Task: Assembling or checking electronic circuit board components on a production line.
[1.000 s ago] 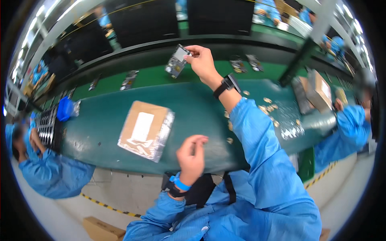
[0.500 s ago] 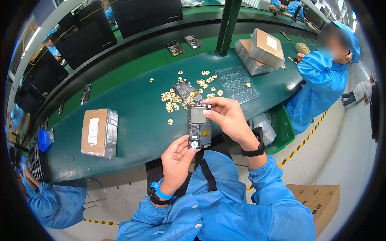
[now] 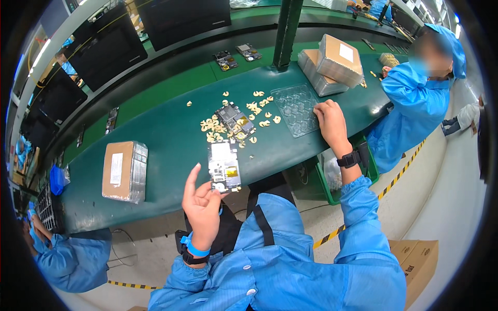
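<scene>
My left hand (image 3: 202, 213) grips the lower end of a circuit board (image 3: 224, 161) between thumb and fingers, index finger raised. The board is held upright over the near bench edge, with a round white sticker and a yellow patch on it. My right hand (image 3: 332, 123) is at the right edge of a clear plastic blister tray (image 3: 295, 111), fingertips bent together; whatever they hold is hidden. Another circuit board (image 3: 234, 117) lies on the bench among several small curved cream-coloured pieces (image 3: 210, 127), just beyond the held board.
Wrapped cardboard-topped packs (image 3: 340, 57) are stacked at the back right, beside a post (image 3: 288, 33). Another wrapped pack (image 3: 124, 171) stands at left. A green bin (image 3: 332, 194) sits below the bench edge. A co-worker in blue (image 3: 415, 98) is at right; another sleeve (image 3: 75, 262) shows lower left.
My right hand has let go of the circuit board and moved right to the tray, covering where a cream-coloured piece lay. My left hand has shifted left with the board.
</scene>
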`<state>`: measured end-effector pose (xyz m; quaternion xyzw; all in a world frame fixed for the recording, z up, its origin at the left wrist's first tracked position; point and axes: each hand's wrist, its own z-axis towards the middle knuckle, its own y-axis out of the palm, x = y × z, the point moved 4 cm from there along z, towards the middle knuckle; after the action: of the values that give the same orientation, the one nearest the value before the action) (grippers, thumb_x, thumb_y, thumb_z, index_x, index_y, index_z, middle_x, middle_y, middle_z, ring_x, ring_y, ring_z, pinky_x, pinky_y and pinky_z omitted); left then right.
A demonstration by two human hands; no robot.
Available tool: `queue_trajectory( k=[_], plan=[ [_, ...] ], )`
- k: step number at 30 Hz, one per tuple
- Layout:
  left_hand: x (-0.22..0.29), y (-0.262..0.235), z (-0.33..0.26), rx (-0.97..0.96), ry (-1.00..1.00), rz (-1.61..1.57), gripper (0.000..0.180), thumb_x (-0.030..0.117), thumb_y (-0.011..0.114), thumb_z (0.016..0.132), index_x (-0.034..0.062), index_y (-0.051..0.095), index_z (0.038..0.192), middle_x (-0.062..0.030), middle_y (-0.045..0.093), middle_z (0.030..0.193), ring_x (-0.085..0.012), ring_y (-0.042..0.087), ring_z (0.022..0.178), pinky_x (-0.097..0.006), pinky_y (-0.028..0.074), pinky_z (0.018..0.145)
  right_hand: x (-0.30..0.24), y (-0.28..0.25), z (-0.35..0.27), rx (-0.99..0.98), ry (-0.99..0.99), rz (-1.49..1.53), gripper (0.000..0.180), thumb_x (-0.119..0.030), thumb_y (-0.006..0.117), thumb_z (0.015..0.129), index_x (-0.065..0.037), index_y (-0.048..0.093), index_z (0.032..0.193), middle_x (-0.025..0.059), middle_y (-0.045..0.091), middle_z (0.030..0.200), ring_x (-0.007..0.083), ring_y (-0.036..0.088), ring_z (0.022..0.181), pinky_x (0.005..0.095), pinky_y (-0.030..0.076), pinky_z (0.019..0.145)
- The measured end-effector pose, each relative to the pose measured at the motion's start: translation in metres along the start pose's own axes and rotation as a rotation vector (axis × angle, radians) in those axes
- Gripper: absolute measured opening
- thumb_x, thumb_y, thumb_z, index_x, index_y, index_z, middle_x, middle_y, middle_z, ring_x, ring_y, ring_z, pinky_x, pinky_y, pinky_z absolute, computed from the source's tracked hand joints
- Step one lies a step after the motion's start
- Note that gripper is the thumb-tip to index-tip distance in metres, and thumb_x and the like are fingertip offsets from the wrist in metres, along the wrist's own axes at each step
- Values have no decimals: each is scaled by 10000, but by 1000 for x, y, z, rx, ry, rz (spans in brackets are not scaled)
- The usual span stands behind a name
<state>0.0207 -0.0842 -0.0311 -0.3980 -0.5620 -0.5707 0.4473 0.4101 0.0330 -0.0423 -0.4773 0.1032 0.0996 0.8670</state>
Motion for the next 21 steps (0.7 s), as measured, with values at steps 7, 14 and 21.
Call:
queue_trajectory(
  k=[7,14,21],
  plan=[
    [-1,-12,-1,-44,178,230,218,-112,568,968,-98,716,1127,-134,665,1199,-133,662,979,-249,522,832,-73,-33,-19,75,93,499,124,-78,631,1002,20,704,989,154,683,889,305,669,811,379,529,726],
    [13,29,5,-150,314,289,107,-21,688,968,-83,717,1050,-144,728,1054,-155,707,897,-277,568,780,-214,-56,-73,-228,-79,965,90,-20,686,968,29,725,1034,134,720,917,235,702,798,327,536,695],
    [14,10,1,-198,208,255,124,-24,646,1014,-102,711,1085,-119,711,1121,-112,657,941,-241,531,802,-229,-43,-84,-280,-35,984,114,-23,707,960,21,738,1060,110,712,896,181,667,721,288,508,635]
  ],
)
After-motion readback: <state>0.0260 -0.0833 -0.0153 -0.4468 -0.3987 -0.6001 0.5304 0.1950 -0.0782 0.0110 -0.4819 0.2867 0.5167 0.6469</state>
